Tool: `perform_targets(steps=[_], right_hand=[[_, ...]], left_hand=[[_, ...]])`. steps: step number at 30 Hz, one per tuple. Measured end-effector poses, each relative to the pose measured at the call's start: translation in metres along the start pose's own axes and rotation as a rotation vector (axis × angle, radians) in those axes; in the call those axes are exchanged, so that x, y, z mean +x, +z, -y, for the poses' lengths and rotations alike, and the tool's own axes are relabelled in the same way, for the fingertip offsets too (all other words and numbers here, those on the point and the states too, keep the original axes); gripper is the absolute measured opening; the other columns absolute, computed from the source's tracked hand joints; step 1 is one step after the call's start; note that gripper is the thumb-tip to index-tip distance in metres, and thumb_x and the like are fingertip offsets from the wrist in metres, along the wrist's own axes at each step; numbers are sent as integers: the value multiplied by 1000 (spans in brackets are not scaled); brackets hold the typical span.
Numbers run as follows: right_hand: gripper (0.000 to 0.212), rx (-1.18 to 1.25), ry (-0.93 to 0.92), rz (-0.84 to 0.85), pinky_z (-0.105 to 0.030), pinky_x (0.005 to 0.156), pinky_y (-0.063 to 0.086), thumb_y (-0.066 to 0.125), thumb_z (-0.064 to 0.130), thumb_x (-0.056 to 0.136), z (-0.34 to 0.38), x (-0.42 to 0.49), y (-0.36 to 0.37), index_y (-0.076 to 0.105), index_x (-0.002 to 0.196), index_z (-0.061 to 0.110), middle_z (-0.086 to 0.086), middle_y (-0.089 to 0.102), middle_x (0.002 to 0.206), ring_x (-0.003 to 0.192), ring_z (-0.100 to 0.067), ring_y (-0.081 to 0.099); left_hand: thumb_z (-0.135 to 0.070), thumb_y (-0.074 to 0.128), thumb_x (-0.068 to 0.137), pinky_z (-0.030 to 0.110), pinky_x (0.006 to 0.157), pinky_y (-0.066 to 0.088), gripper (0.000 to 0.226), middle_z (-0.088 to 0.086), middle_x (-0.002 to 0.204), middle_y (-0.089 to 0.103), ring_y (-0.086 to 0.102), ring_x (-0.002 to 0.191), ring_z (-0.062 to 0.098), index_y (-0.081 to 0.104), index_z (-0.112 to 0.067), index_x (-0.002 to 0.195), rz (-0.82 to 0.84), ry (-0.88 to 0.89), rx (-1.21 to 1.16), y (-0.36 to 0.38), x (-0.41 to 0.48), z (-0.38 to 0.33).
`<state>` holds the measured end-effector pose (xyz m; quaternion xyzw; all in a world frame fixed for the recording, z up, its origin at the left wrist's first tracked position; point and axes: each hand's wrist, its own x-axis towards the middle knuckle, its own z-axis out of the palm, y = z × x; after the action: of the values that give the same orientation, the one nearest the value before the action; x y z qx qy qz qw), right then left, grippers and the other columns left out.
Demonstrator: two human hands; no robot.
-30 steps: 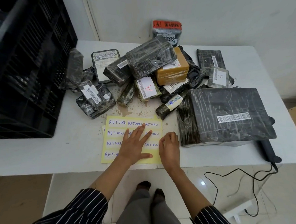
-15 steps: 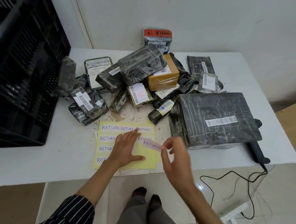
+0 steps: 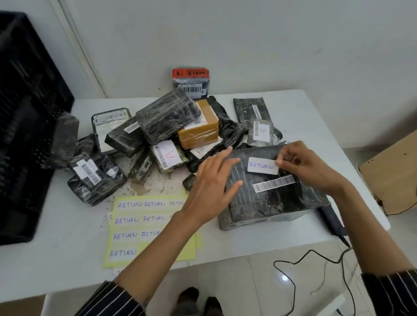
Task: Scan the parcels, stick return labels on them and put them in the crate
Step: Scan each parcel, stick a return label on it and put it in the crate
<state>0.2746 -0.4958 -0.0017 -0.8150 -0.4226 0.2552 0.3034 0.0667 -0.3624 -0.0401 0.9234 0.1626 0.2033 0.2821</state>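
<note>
A large black-wrapped parcel lies at the table's front right, with a barcode strip on top. My right hand pinches the right end of a white RETURN label that lies on the parcel's top, just above the barcode. My left hand rests with straight fingers on the parcel's left side. The yellow sheet of RETURN labels lies near the front edge, partly under my left forearm. The black crate stands at the left end of the table.
A heap of several small wrapped parcels and a tan box fills the middle and back of the white table. A black scanner lies behind the big parcel at the right edge, its cable trailing to the floor. A cardboard box stands right.
My right hand peeled a label from the yellow sheet and carried it up right onto the large parcel. My left hand left the sheet and moved onto the parcel's left side.
</note>
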Motion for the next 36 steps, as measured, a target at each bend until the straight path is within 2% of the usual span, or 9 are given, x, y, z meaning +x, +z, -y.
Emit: perform_targets(steps=[6,9,15,19,25,28,30,33,36], right_hand=[[7,-150,-76,-47,-24,86,41,64,16,87,-16,24,11,59,83,18,-7,42,103,90,-13,43],[9,-233,-96,-229,-33,90,38,67,14,84,-23,22,26,60,89,10,-6,44,101,98,-23,44],[67,-447,-48,-502,-42,83,36,52,61,79,-22,15,60,49,120,8,-13,48,113,104,-26,44],[41,-369,3,-558,-44,84,34,55,33,90,-19,24,61,50,120,6,-15,49,116,107,-32,46],[49,-300,-85,-411,-30,84,24,68,31,83,-31,6,49,49,125,12,-4,46,123,115,-21,40],[45,-267,-119,-368,-27,84,23,66,24,85,-32,0,42,49,125,13,-3,46,125,115,-21,40],[34,-257,-96,-448,-30,83,26,60,11,87,-31,-2,40,52,120,8,-8,48,123,111,-29,45],[41,-351,80,-595,-43,87,34,63,26,88,-39,-13,41,52,121,4,-17,48,125,111,-35,44],[59,-242,329,-563,-48,94,37,58,48,86,-42,-27,39,48,125,4,-16,52,125,115,-35,47]], left_hand=[[-45,42,97,38,118,-7,63,2,159,6,4,146,16,24,-13,148,194,77,240,32,27,-18],[-58,10,91,40,117,-12,76,3,159,-3,-4,146,16,8,-10,150,305,52,377,47,24,-19],[-62,10,88,47,118,0,82,8,158,9,9,146,19,16,-7,149,214,20,440,56,20,-16],[-66,3,84,44,118,-7,87,2,159,0,-2,146,14,8,-11,151,234,1,409,51,21,-15],[-53,29,91,53,113,12,61,11,146,41,34,138,27,53,-15,133,114,49,380,55,16,-9],[-48,34,92,49,116,4,51,9,146,42,32,139,27,60,-19,125,48,78,250,54,14,-7],[-54,31,90,41,117,-7,63,8,154,26,15,145,22,49,-15,136,5,-21,176,53,11,-9],[-67,38,85,36,117,-8,90,8,158,-12,-16,145,18,7,-14,151,-21,-300,47,52,3,-15],[-57,55,84,32,115,6,103,2,158,-15,-8,146,16,-13,-18,150,52,-596,-300,46,-6,-28]])
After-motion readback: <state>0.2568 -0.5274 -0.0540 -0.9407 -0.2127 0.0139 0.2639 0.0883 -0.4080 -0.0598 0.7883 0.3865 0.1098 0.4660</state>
